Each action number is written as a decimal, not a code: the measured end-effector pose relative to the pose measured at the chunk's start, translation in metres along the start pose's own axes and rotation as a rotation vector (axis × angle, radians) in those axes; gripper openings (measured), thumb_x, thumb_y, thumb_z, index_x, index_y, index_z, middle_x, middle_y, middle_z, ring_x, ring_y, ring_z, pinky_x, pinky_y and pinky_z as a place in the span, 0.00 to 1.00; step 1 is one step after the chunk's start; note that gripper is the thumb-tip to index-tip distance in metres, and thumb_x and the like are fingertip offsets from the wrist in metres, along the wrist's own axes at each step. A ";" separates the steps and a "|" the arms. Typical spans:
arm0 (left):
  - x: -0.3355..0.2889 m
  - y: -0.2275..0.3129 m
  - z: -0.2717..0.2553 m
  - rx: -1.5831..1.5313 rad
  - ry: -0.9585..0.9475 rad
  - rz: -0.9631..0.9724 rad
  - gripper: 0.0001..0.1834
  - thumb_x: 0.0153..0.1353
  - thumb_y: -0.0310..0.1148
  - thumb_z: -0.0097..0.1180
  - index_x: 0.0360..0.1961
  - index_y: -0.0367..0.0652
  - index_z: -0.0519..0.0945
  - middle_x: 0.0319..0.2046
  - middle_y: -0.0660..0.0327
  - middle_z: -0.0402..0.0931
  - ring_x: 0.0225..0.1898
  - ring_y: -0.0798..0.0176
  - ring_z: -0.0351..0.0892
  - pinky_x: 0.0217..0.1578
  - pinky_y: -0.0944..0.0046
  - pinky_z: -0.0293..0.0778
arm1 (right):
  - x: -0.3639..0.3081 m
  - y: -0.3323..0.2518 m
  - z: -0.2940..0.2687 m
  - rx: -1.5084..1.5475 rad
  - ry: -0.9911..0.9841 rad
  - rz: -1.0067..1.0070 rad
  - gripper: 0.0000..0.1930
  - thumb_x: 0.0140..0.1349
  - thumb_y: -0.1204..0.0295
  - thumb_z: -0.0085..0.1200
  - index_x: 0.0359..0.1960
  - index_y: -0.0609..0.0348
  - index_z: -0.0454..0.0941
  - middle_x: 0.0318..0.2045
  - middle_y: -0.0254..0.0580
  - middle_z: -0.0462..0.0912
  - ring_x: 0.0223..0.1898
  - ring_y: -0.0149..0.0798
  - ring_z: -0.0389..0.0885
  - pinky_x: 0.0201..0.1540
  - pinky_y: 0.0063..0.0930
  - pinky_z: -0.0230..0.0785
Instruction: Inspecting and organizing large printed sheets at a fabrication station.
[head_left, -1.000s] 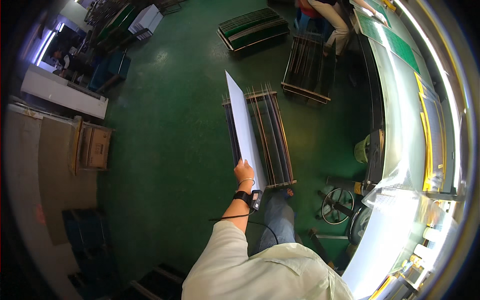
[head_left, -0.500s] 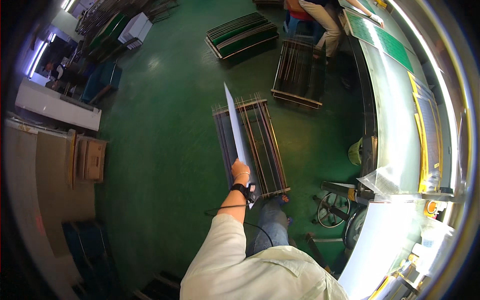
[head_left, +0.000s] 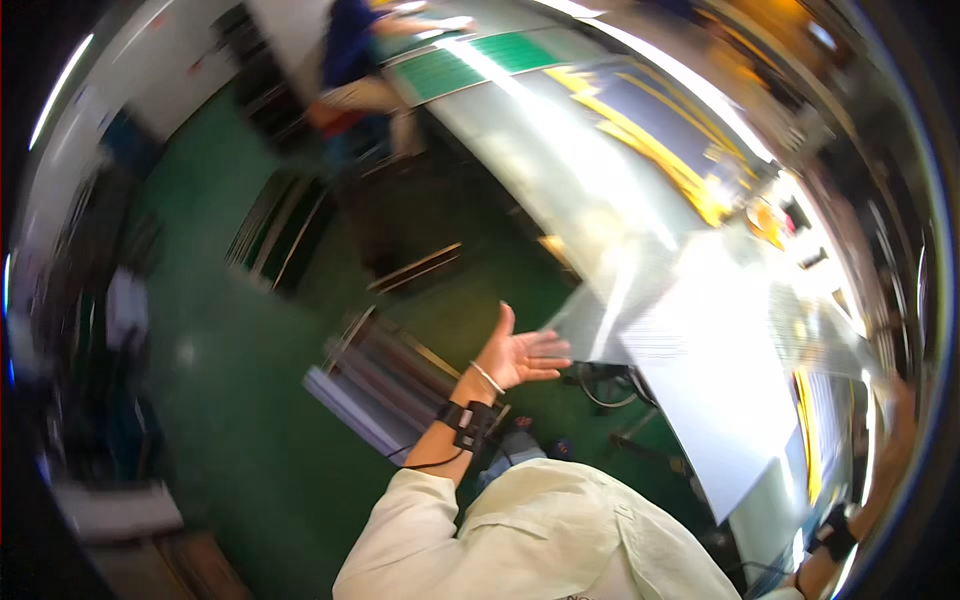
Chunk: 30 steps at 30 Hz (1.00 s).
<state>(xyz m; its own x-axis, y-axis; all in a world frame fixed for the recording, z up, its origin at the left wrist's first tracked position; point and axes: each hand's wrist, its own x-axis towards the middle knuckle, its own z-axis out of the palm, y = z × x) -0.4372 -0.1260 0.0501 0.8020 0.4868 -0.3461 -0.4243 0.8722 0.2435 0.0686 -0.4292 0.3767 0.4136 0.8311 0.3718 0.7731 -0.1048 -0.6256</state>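
Observation:
My left hand point(head_left: 522, 352) is open in mid-air, its thumb and fingers spread and nothing in it. Just beyond its fingertips, the corner of a clear plastic sheet point(head_left: 590, 322) juts over the bench edge. Below and left of that hand, a white sheet point(head_left: 350, 412) lies along the left side of a low rack point(head_left: 405, 365) on the floor. At the far right rim, my right hand point(head_left: 903, 405) is blurred and its fingers cannot be made out. Between my hands, a large white sheet point(head_left: 715, 405) rests on the bench, partly past its near edge.
The long bench point(head_left: 600, 170) curves away to the far left, bearing yellow-edged dark sheets point(head_left: 680, 130) and a green panel point(head_left: 480, 65). A seated person point(head_left: 360, 90) works there. More racks point(head_left: 280, 225) stand on the green floor. A wheeled stool point(head_left: 605, 385) is under the bench.
My view has swung right toward the bench. My left hand has let go of the white sheet, which now lies on the rack, and has opened. My right arm has come into view.

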 end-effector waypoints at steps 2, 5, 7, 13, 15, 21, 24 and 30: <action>0.037 0.023 0.025 0.014 -0.136 -0.076 0.52 0.45 0.72 0.35 0.54 0.30 0.58 0.53 0.43 0.60 0.52 0.42 0.64 0.48 0.52 0.66 | -0.088 0.055 -0.009 -0.197 0.028 0.019 0.15 0.60 0.72 0.36 0.42 0.64 0.73 0.45 0.50 0.73 0.46 0.50 0.69 0.53 0.40 0.59; 0.085 0.043 0.055 0.447 -0.071 -0.126 0.37 0.54 0.56 0.42 0.56 0.37 0.57 0.54 0.49 0.61 0.51 0.46 0.67 0.45 0.56 0.68 | -0.104 0.014 0.103 -0.471 0.002 0.084 0.16 0.59 0.74 0.33 0.41 0.66 0.74 0.49 0.51 0.70 0.56 0.47 0.63 0.58 0.38 0.51; 0.102 0.048 0.046 0.701 0.005 -0.192 0.29 0.57 0.43 0.46 0.58 0.43 0.57 0.54 0.52 0.62 0.49 0.49 0.69 0.43 0.59 0.70 | -0.143 0.034 0.141 -0.599 -0.032 0.001 0.15 0.54 0.80 0.37 0.39 0.62 0.76 0.47 0.50 0.72 0.55 0.50 0.63 0.60 0.42 0.46; 0.139 0.030 0.023 0.858 0.178 -0.389 0.26 0.58 0.29 0.47 0.58 0.46 0.56 0.51 0.56 0.64 0.44 0.51 0.72 0.37 0.62 0.73 | -0.264 0.089 0.199 -0.566 -0.083 0.501 0.19 0.47 0.72 0.50 0.45 0.53 0.72 0.53 0.48 0.64 0.58 0.53 0.55 0.60 0.47 0.42; 0.130 0.028 0.021 0.912 0.258 -0.415 0.26 0.58 0.29 0.47 0.58 0.47 0.56 0.50 0.56 0.66 0.43 0.51 0.73 0.36 0.61 0.74 | -0.314 0.115 0.215 -0.529 0.194 0.798 0.21 0.49 0.69 0.51 0.48 0.56 0.69 0.51 0.52 0.65 0.55 0.54 0.58 0.58 0.43 0.47; 0.137 0.035 0.038 1.017 0.305 -0.716 0.19 0.54 0.31 0.53 0.48 0.47 0.66 0.46 0.55 0.69 0.46 0.47 0.71 0.41 0.52 0.71 | -0.341 0.147 0.231 0.580 0.545 1.355 0.13 0.54 0.73 0.49 0.41 0.64 0.70 0.29 0.48 0.76 0.23 0.35 0.77 0.23 0.24 0.70; 0.184 0.041 0.057 0.972 0.365 -0.800 0.15 0.56 0.37 0.51 0.44 0.45 0.69 0.44 0.55 0.71 0.45 0.50 0.72 0.39 0.55 0.72 | -0.350 0.157 0.216 0.512 0.462 1.333 0.08 0.53 0.78 0.47 0.35 0.65 0.73 0.21 0.41 0.75 0.13 0.27 0.73 0.13 0.16 0.65; 0.313 0.013 0.101 1.470 0.320 -0.056 0.10 0.56 0.37 0.51 0.36 0.45 0.73 0.28 0.62 0.77 0.24 0.66 0.76 0.24 0.69 0.72 | -0.338 0.169 0.188 0.539 0.609 1.182 0.06 0.50 0.82 0.46 0.30 0.67 0.72 0.20 0.39 0.74 0.17 0.27 0.74 0.19 0.18 0.68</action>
<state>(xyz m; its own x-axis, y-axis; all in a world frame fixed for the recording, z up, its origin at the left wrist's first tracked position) -0.1492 0.0327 0.0367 0.5972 0.6144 -0.5156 0.5460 0.1595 0.8224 -0.0305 -0.6253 0.0165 0.9175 0.0309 -0.3965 -0.3800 -0.2259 -0.8970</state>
